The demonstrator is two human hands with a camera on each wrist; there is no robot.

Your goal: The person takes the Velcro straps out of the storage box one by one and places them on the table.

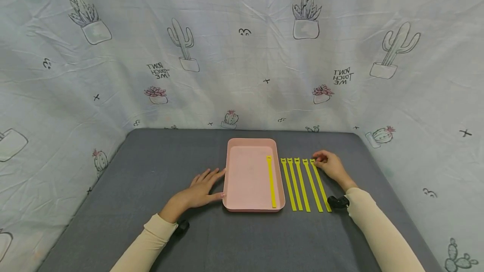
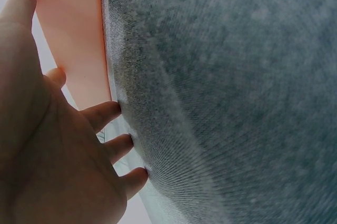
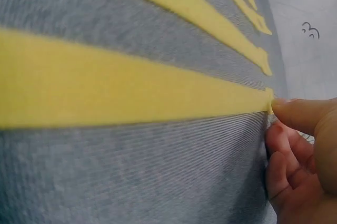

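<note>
Right now the right hand (image 1: 330, 165) is pinching the head of the yellow strap (image 1: 320, 184) lying farthest from the pink tray (image 1: 250, 144), while the left hand (image 1: 202, 188), fingers spread, is resting against the tray's side, likely steadying it on the desk (image 1: 166, 167).

i read "don't touch me", mirrored, on the cactus-print backdrop cloth (image 1: 242, 53). it appears twice. nothing else i can read.

Grey table (image 1: 159, 171) — pink tray (image 1: 242, 142) at centre, five yellow ties (image 1: 302, 186) just right, side by side.
</note>
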